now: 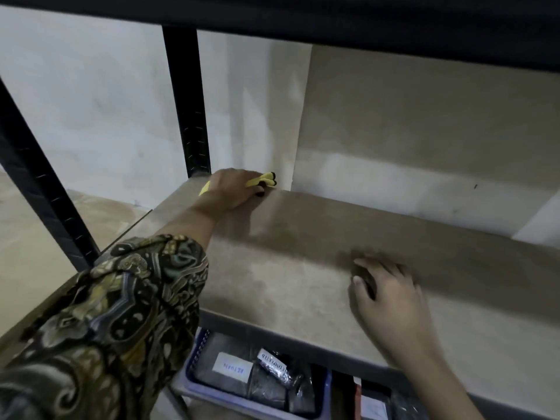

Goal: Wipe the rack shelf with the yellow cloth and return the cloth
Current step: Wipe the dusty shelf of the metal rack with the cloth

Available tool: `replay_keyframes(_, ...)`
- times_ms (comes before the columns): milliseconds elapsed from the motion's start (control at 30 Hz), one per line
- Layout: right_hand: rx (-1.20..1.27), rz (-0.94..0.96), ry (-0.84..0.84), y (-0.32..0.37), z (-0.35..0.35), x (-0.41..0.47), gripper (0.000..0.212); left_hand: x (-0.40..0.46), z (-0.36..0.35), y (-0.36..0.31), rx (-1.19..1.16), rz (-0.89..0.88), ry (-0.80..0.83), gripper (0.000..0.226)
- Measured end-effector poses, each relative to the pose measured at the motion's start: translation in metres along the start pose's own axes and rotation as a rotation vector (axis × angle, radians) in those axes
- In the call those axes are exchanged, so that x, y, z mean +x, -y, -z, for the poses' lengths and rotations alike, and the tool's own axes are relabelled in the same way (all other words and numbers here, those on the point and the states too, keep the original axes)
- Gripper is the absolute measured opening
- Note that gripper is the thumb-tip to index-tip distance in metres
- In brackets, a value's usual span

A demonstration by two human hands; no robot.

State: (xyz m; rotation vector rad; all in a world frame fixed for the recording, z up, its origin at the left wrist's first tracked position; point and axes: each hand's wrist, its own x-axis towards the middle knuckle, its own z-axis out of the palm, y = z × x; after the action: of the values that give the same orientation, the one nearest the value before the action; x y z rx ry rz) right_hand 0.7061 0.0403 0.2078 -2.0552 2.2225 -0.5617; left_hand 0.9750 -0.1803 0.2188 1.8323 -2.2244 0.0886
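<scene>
Under the left hand (pixel 231 189), the yellow cloth (pixel 265 179) lies bunched at the far-left corner of the rack shelf (pixel 288 268), fingers curled over it and pressing down. Beyond the grip, the board ends at the black upright (pixel 186 101); a long stroke could push cloth off that edge. The right hand (pixel 386 286) rests loosely curled, holding nothing; sliding weight there may upset balance.

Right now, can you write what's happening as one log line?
left hand: presses yellow cloth at shelf back corner | right hand: rests on shelf
</scene>
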Motion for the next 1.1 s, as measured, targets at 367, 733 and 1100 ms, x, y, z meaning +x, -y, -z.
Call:
replay_keyframes(367, 0.049, 0.021, -0.036, -0.002, -0.003, 0.003, 0.029, -0.058, 0.004, -0.038, -0.163, -0.075, 0.009, 0.041)
replay_keyframes(733, -0.004, 0.097, 0.068, -0.008, 0.008, -0.005, 0.042, -0.179, 0.037, -0.069, -0.164, -0.372, 0.061, 0.042)
replay_keyframes(1100, -0.053, 0.094, 0.060, -0.041, 0.006, -0.009, 0.057, -0.133, 0.016, -0.108, -0.192, -0.133, 0.056, 0.040)
